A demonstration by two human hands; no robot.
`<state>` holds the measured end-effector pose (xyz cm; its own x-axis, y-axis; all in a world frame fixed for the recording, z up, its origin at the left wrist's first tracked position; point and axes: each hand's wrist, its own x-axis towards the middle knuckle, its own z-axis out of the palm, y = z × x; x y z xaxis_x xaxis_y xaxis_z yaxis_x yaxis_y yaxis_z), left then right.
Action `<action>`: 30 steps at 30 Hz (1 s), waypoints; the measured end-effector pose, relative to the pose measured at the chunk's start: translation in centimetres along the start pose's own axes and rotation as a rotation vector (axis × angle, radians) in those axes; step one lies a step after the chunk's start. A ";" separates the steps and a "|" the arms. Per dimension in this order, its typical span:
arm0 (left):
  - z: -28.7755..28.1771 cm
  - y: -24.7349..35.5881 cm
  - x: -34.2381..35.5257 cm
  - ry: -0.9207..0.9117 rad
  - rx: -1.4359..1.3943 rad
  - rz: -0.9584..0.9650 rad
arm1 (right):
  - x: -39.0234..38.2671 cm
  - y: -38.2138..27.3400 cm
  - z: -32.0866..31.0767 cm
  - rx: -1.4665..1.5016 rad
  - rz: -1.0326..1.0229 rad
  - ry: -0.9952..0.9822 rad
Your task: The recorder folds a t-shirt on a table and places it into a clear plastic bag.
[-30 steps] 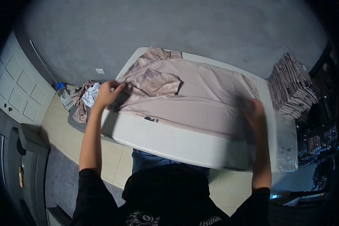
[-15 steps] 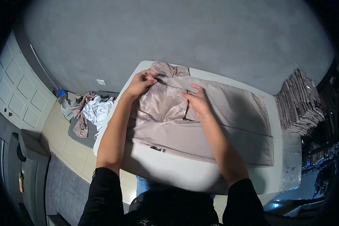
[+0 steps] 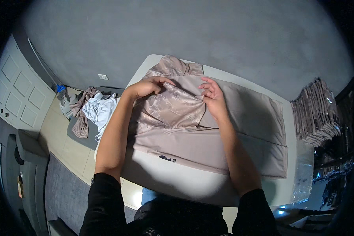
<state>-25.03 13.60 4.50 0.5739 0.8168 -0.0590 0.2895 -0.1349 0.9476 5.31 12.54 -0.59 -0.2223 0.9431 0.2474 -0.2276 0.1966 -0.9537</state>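
A pale taupe garment (image 3: 255,126) lies spread on the white table (image 3: 192,183), with a dark printed mark near its front edge. My left hand (image 3: 147,88) pinches the upper left edge of its mottled sleeve (image 3: 167,108). My right hand (image 3: 214,100) grips that sleeve's right corner between thumb and finger, its other fingers raised and curved. Behind both hands, another mottled part of the garment (image 3: 169,65) lies bunched near the table's back edge.
Crumpled white and taupe clothes (image 3: 100,108) lie on a grey surface to the left. A stack of bagged folded garments (image 3: 312,110) and clear plastic bags (image 3: 303,177) occupy the right end. A grey wall (image 3: 204,27), white door (image 3: 21,84) and grey sofa (image 3: 31,161) surround the table.
My right hand has come from the garment's right side to the sleeve. My left hand has shifted along that sleeve, whose near layer is now raised and stretched between both hands.
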 end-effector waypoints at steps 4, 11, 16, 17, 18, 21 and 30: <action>0.3 0.2 1.5 -0.089 0.099 -0.067 | 0.2 0.5 -1.6 -0.119 0.022 -0.249; 0.5 0.8 1.1 -0.087 -0.101 -0.007 | -0.6 -1.2 -1.5 -0.486 0.135 -0.441; 0.0 1.7 0.9 -0.025 0.115 -0.130 | -0.7 -4.0 -1.0 -0.948 0.044 -0.498; 0.0 1.9 1.0 -0.027 0.204 -0.231 | -0.5 -4.3 -1.5 -0.957 0.045 -0.498; 0.1 2.0 1.1 -0.051 0.237 -0.200 | -0.4 -4.5 -1.8 -0.965 0.046 -0.499; 2.6 2.4 1.6 -0.012 0.351 0.197 | -0.1 -4.0 -2.4 -0.842 -0.141 -0.472; 2.2 2.1 1.0 -0.104 0.296 -0.034 | -0.3 -3.5 -0.7 -0.650 -0.040 -0.382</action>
<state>-22.16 12.92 5.72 0.6309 0.7640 -0.1354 0.5116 -0.2784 0.8129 6.82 11.73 2.60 -0.5657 0.7965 0.2135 0.3366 0.4594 -0.8220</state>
